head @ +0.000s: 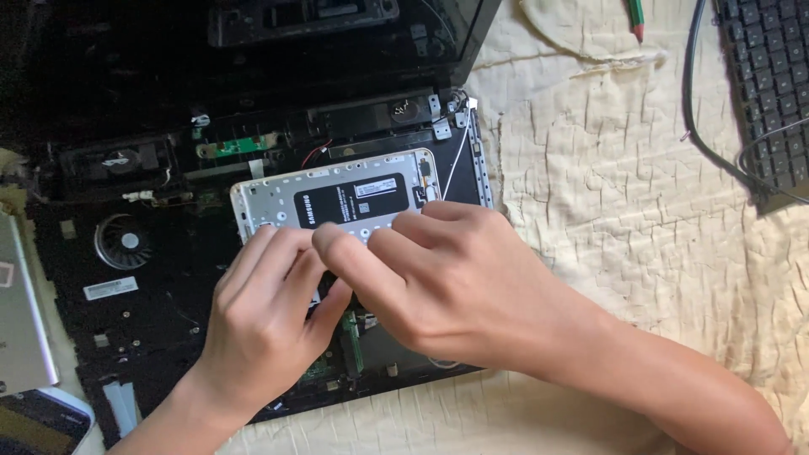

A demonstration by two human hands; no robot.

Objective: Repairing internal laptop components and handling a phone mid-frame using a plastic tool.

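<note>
— Two hands on one thing, then?
— Yes. Both work on the opened phone, a flat rounded rectangle with a pale metal frame and a glossy black battery slab set in it. It lies on top of the stripped laptop chassis.
— How are the hands set?
— The left hand has fingers bent, tips pressing the phone's near edge. The right hand crosses over it, fingers pinched close together on that same edge. What, if anything, sits between the fingertips I cannot tell.
— Around the phone?
— Left of it, a round fan sunk in the matte black chassis; behind it, a small green circuit strip. Right of it, wrinkled cream cloth, then a dark keyboard with a black cable alongside.
</note>
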